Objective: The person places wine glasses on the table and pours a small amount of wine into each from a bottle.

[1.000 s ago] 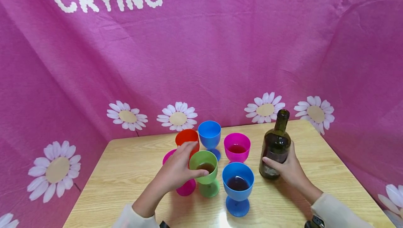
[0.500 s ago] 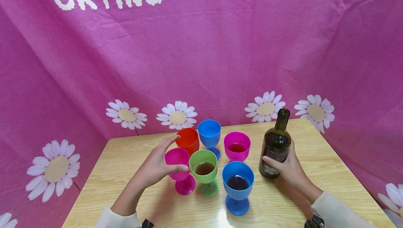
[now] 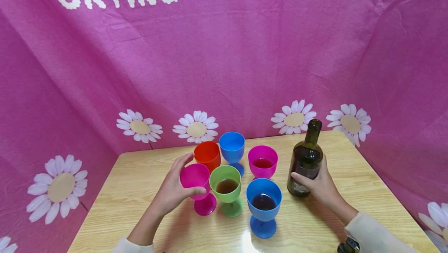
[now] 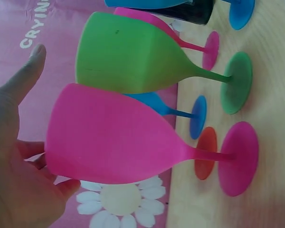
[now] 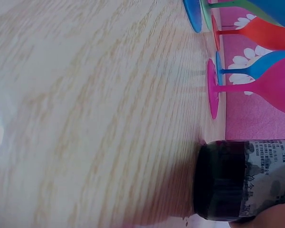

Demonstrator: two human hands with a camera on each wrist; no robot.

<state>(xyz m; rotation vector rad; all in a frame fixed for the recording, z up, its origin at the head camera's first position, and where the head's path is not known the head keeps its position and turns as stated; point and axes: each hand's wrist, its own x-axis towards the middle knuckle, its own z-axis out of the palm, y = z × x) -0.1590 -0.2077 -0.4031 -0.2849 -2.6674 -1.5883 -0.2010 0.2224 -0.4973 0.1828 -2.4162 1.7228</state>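
Observation:
My left hand [image 3: 172,191] is at the bowl of a pink plastic goblet [image 3: 194,175], thumb across the near side of the rim and fingers behind it. In the left wrist view the thumb stretches out straight, apart from the pink bowl. This goblet stands upright, and no liquid shows in it. Beside it a green goblet [image 3: 225,185] holds brown liquid. On the right, my right hand [image 3: 321,187] grips a dark green glass wine bottle [image 3: 308,157] round its lower body. The bottle is upright, its label partly covered by the hand.
In front stands a blue goblet [image 3: 264,200] with dark liquid; behind it a second pink goblet [image 3: 263,163] holds red liquid. A red goblet [image 3: 207,156] and another blue goblet [image 3: 232,148] stand at the back. A pink cloth [image 3: 224,58] hangs behind the wooden table [image 3: 140,175].
My left hand has moved left from the green goblet to the left pink goblet, and its thumb now overlaps that bowl. The right hand and bottle stay put.

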